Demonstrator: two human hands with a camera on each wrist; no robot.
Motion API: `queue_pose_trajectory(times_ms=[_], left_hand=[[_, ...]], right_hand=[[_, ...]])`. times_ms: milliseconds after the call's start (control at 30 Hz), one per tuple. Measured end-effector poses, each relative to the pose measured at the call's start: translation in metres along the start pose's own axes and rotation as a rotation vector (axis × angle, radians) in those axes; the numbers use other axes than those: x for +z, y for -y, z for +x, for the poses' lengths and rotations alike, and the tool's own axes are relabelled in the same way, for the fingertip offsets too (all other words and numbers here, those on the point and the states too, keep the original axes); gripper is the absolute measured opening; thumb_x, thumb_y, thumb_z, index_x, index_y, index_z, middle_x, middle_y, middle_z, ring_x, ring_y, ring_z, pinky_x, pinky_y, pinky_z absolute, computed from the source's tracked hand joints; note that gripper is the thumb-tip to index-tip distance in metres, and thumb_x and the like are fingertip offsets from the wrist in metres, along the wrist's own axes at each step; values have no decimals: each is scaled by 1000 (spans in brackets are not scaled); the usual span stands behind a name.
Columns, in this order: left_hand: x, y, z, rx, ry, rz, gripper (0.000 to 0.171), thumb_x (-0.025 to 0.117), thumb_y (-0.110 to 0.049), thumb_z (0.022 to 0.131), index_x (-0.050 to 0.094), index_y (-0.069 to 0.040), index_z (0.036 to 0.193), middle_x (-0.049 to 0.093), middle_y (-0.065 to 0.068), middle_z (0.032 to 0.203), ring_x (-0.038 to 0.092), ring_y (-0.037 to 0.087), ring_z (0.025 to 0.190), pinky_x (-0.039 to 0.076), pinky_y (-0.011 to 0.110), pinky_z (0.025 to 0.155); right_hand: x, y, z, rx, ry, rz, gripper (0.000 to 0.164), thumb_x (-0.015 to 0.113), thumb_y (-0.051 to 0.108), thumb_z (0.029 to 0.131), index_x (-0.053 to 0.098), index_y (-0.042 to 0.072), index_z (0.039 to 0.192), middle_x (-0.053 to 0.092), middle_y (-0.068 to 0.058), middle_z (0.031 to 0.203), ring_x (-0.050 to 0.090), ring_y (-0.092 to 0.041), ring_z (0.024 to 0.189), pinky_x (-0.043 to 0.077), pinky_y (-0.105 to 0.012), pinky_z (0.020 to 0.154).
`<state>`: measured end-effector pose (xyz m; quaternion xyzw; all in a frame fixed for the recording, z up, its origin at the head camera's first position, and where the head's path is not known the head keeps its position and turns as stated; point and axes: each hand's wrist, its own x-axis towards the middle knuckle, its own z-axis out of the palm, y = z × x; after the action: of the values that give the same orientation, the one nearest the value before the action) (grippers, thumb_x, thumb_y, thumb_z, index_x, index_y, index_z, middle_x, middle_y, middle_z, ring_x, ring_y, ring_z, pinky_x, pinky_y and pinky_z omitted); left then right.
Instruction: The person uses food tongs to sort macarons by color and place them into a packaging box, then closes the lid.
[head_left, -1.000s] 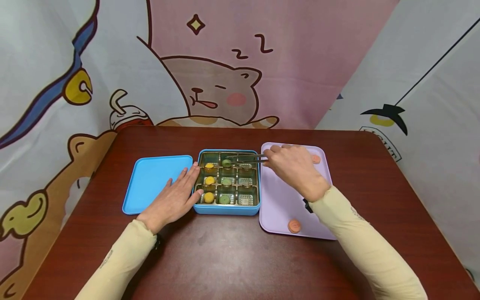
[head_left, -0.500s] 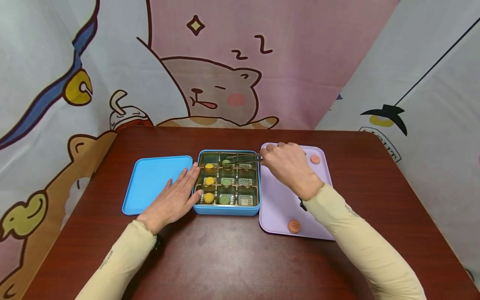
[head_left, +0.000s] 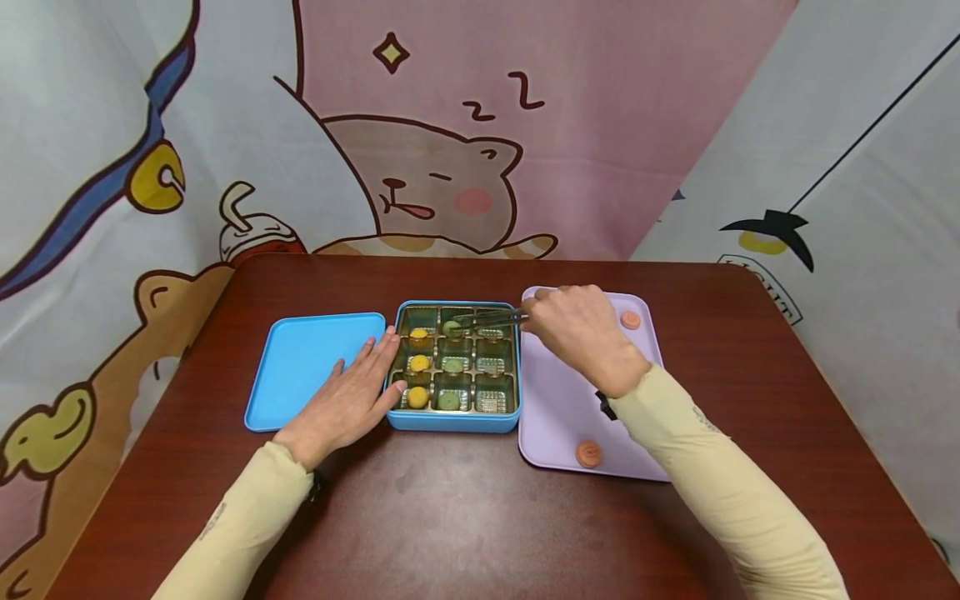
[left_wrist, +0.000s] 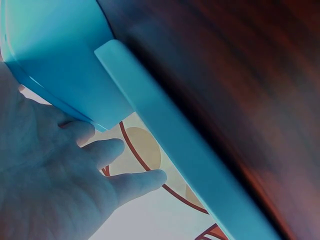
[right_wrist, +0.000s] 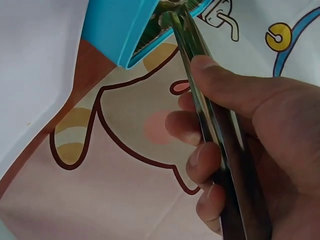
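A blue box (head_left: 453, 423) with a gold insert of small compartments stands mid-table in the head view. Yellow round pieces (head_left: 417, 397) lie in its left column, green round pieces (head_left: 449, 402) in the middle one. My left hand (head_left: 347, 402) rests against the box's left side, fingers fairly straight. Metal tongs (right_wrist: 245, 190) are gripped in my right hand (head_left: 579, 335), thumb on one side and fingers curled round the other. Their tips reach into the far middle compartment, at a green piece (head_left: 451, 327); whether they pinch it, I cannot tell.
Left of the box lies a flat blue lid (head_left: 311, 362). A lilac tray (head_left: 551, 408) is on the right, under my right arm, with an orange round piece (head_left: 588, 454) near its front and another orange piece (head_left: 631, 320) at the back.
My right hand has shifted slightly left over the tray with the tongs, then stayed nearly still. My left hand has kept its place at the box.
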<state>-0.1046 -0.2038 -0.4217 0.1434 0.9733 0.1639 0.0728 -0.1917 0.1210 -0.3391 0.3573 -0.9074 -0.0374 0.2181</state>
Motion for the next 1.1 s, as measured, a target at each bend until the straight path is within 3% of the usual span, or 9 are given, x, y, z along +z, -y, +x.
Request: queue_pose_trajectory(times_ms=[367,567,700,933,1100], left_hand=[[0,-1,1,0,8,-3,76,39,-51,110,8,-12,168,3,5,174,10,34,159,16,72,118],[-1,-1,1,-6,9,-1,76,39,-51,110,7,-13,168,1,3,174,10,34,159,16,72,118],[-1,-1,1,-1,7,4,76,39,-51,110,7,-12,168,2,5,174,10,34,159,17,72,118],[-1,-1,1,9,7,-6,76,41,-50,111,9,-11,168,2,6,174,10,34,159,16,73,117],[-1,0,1,11,11,-11,77,39,-51,111,8,-11,168,0,4,174,9,34,159,15,73,117]], right_hand=[[-7,2,-1,33,72,9,24,87,35,83,75,14,81,68,-2,73,64,-35,56,49,-49,46],[-15,-6,-10,70,62,30,28,86,36,85,71,14,80,64,-1,71,62,-28,56,46,-47,43],[-19,-14,-25,90,32,61,28,87,36,85,70,13,84,63,1,71,62,-25,57,46,-45,43],[-24,-25,-59,142,15,161,33,83,38,88,73,12,105,65,3,76,62,-19,59,44,-42,42],[-25,-29,-84,174,-14,196,34,80,41,89,70,11,100,58,0,74,54,-18,55,39,-39,40]])
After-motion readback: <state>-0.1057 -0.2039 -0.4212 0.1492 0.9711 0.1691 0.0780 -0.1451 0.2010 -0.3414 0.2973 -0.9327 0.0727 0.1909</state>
